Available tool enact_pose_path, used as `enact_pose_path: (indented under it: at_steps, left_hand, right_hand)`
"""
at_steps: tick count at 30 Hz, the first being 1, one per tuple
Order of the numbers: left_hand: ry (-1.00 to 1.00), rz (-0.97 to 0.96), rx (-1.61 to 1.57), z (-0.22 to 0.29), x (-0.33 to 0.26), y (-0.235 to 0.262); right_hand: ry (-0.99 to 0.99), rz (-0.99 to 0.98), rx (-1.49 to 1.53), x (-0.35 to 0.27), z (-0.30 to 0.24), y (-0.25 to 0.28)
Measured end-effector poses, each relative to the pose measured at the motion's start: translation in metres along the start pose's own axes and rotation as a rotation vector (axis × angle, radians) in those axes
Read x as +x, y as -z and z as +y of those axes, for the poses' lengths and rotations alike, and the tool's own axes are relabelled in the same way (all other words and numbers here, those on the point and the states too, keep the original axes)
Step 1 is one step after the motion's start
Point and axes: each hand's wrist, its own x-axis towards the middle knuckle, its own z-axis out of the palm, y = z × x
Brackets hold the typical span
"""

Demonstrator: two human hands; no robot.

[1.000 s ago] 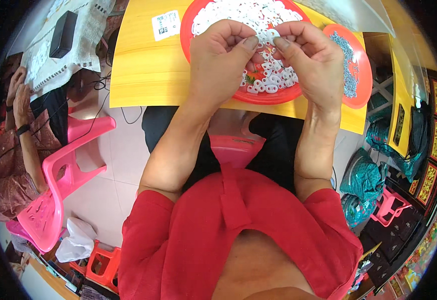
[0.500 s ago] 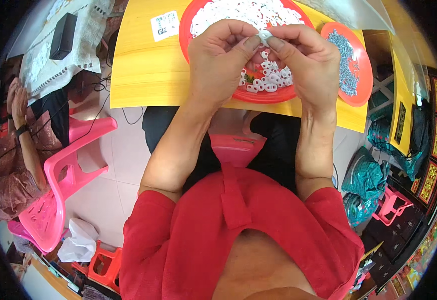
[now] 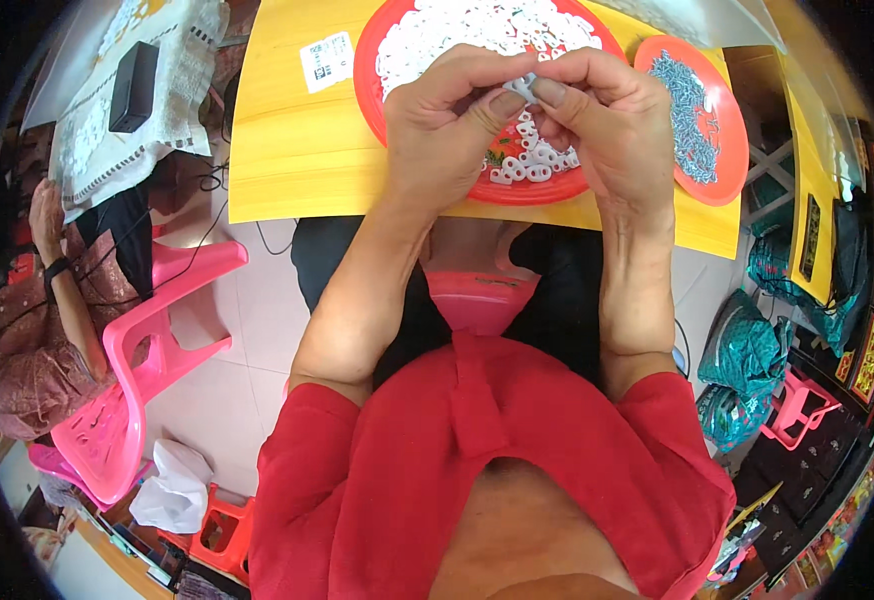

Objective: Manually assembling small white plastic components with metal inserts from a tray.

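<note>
Between the thumbs and forefingers of our left hand (image 3: 439, 125) and right hand (image 3: 619, 125), we hold a small whitish plastic piece (image 3: 522, 88). Each grip is pinching it, the thumb tips nearly meeting; our fingers hide much of its shape. Hands and piece are above a round red plastic tray (image 3: 527, 196) — its far side heaped with small white plastic pieces with holes (image 3: 447, 32), a looser cluster of them near our edge.

To the right of that tray we have an oval orange-red plastic tray (image 3: 729, 135), holding a pile of small silvery-grey pieces (image 3: 679, 110). Both trays rest on our yellow wood-grain bench (image 3: 302, 175), where a white printed paper label (image 3: 327, 62) lies to their left.

Farther left we see another person's bent arm (image 3: 77, 315) with a dark wristband, near a pale woven cloth (image 3: 147, 140) bearing a black oblong box (image 3: 134, 87). Below stand a pink plastic chair (image 3: 122, 430), a white plastic bag (image 3: 175, 490) and a red plastic stool (image 3: 222, 530). On our right — teal shiny bags (image 3: 745, 345) beside a small pink plastic stool (image 3: 799, 410).
</note>
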Motion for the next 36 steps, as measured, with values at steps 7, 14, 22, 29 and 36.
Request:
enact_pose_path:
  at_steps: [7,14,22,29,36]
  left_hand:
    - [-0.048,-0.039,-0.017,0.002,0.000,0.001]
    - [-0.061,-0.027,-0.071,-0.006,-0.002,0.002]
    - [-0.188,-0.069,0.127,0.002,0.003,0.002]
    - [0.038,-0.040,-0.031,0.011,0.002,0.003]
    - [0.092,-0.019,-0.059,0.010,0.003,0.003]
  right_hand:
    - [0.036,-0.043,-0.060,-0.003,-0.005,0.000]
    - [0.054,-0.020,-0.148,-0.004,-0.004,-0.002]
    - [0.042,-0.117,-0.097,-0.003,-0.008,0.003]
    - [0.068,-0.040,-0.091,-0.002,-0.007,0.003]
    - [0.077,-0.006,-0.144,-0.002,-0.008,0.002]
